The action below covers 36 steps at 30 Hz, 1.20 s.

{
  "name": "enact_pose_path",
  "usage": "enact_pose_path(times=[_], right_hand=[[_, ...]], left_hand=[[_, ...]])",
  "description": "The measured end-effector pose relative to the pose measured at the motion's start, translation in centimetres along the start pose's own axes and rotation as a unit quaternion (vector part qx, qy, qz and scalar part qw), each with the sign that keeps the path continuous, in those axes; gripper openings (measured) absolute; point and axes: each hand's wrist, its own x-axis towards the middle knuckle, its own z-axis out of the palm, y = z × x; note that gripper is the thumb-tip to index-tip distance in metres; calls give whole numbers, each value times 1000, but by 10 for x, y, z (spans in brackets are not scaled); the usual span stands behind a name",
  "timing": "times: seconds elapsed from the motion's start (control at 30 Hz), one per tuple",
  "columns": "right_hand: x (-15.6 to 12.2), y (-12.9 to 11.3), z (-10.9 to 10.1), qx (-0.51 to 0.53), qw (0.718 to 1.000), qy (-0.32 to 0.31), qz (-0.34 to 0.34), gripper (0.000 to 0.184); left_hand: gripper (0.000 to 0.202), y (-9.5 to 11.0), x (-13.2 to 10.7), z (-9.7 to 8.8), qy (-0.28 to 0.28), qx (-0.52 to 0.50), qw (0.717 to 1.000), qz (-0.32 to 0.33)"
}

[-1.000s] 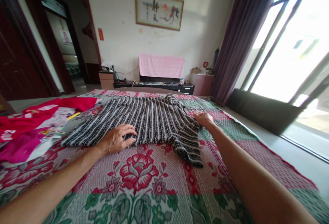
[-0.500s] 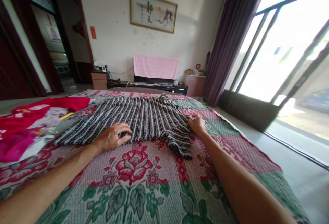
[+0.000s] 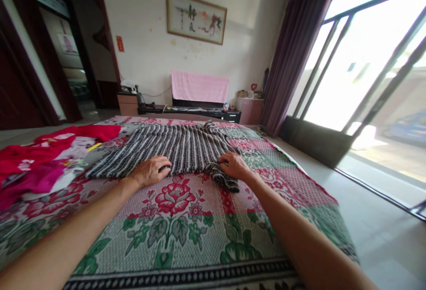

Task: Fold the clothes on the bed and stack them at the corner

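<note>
Left hand (image 3: 150,171) at striped garment's (image 3: 179,145) near edge, right hand (image 3: 233,164) by sleeve; floral blanket (image 3: 175,199) beneath.

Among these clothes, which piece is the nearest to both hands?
The black-and-white striped garment, spread out beneath the left hand and right hand; the red clothes and magenta cloth lie heaped at the left.

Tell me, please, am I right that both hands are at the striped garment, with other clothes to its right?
Not quite: the head view shows other clothes left of the striped garment; the left hand and right hand are at it.
</note>
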Motion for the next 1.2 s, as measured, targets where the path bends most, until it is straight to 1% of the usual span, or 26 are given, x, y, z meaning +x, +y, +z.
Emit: enact_pose_path(times=[0.03,0.1,0.17,0.2,0.23,0.27,0.33,0.37,0.4,0.47,0.53,0.63,0.7,0.77,0.87,0.93,1.0,1.07,1.2], right_hand=[[-4,-2,0,1,1000,-17,1,22],[-12,-3,1,-3,999,-34,21,25],[-20,0,2,-7,999,-29,39,28],[-24,2,2,-6,999,-23,44,29],[-28,4,3,-1,999,-13,44,30],[-31,7,4,7,999,0,44,32],[-37,12,6,33,998,28,35,34],[-39,16,6,50,998,35,21,36],[-40,20,5,70,997,34,3,38],[-42,27,3,114,993,9,-43,43],[-43,34,-1,152,985,-23,-76,49],[-45,38,-5,173,981,-39,-81,50],[-46,35,-4,166,984,-24,-62,44],[-47,31,-3,154,987,4,-36,38],[-48,24,-2,133,990,45,30,31],[-48,21,-4,124,988,59,68,27],[-47,20,-7,123,987,66,74,23],[-47,19,-8,124,988,65,58,22],[-46,20,-6,142,988,50,47,25]], left_hand=[[28,4,1,-1,-12,10,1000,-26],[28,15,6,-2,-52,41,992,-103],[31,30,14,-3,-83,72,979,-173],[33,39,19,-4,-84,78,975,-190],[35,48,24,-3,-75,75,976,-190],[35,58,29,-2,-60,63,981,-175],[34,75,35,3,-31,26,991,-127],[32,83,37,6,-25,11,994,-105],[30,89,37,10,-24,3,996,-86],[26,96,35,19,-21,6,998,-60],[26,97,30,27,-14,14,999,-45],[28,94,25,34,1,-1,999,-39],[29,91,24,37,11,-12,999,-47],[29,90,25,38,22,-17,998,-58],[29,91,26,37,37,-19,997,-72],[29,92,26,36,46,-20,996,-77],[28,93,25,34,50,-17,996,-74],[27,95,25,33,51,-9,997,-65],[26,99,25,32,44,6,998,-49]])
